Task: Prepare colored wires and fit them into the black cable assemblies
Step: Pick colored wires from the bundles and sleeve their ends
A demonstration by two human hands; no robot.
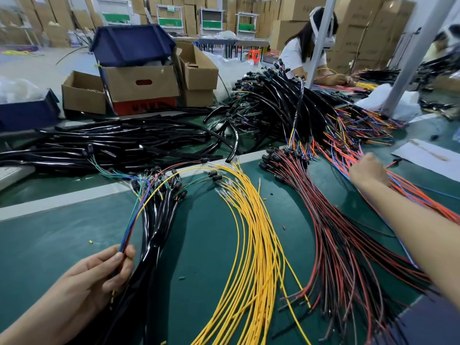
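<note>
My left hand (99, 272) pinches a thin bunch of coloured wires (133, 220) (blue, green, red, yellow) that rises from a black cable assembly bundle (159, 220) lying on the green mat. My right hand (368, 170) reaches far right into a pile of orange and blue wires (423, 202); its fingers are curled into that pile, and whether they grip a wire is hidden. A fan of yellow wires (254, 245) lies in the middle. Beside it on the right is a fan of red and black wires (336, 235).
A large heap of black cables (119, 143) and finished assemblies (278, 103) covers the far side of the table. Cardboard boxes (142, 83) and a blue bin (132, 43) stand behind. Another person (308, 46) works opposite. A metal post (418, 53) rises at right.
</note>
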